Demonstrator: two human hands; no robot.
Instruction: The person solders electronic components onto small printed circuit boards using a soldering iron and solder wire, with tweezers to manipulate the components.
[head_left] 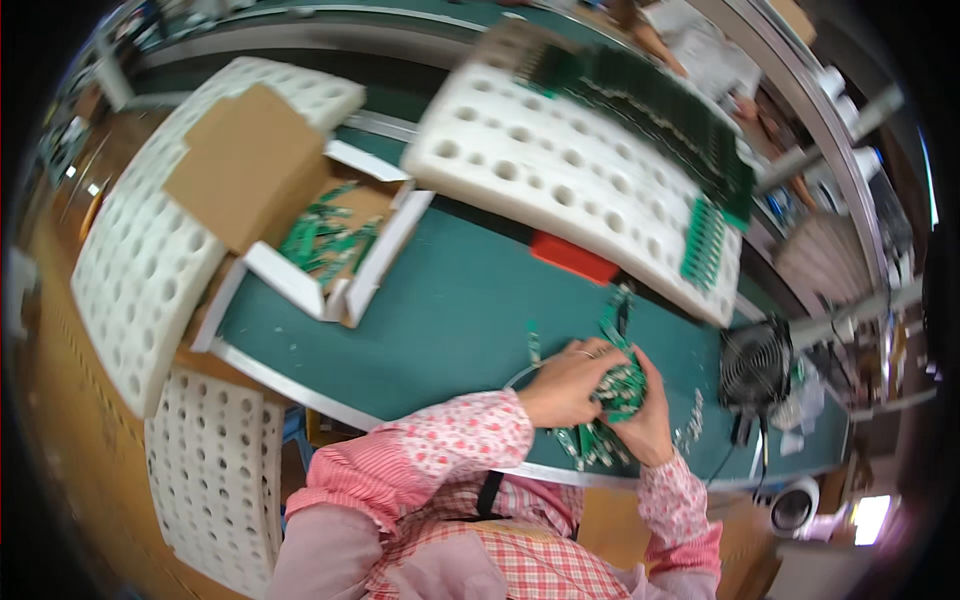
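Near the front edge of the green work table, both my hands close around a bunch of small green circuit boards (624,392). My right hand (652,418) cups the bunch from the right. My left hand (570,384) has its fingers bent over the left side, and its fingertips are partly hidden. More loose circuit boards (592,446) lie in a pile just below my hands. Another few boards (616,312) stick out beyond my fingers. A single narrow board (534,343) rests on the table left of my left hand.
An open cardboard box (385,255) at the left holds loose green boards. Behind, a white foam tray (540,165) carries rows of boards, with a red object (574,258) at its near edge. A black fan (755,365) stands right; small pale parts (690,425) lie beside my right hand.
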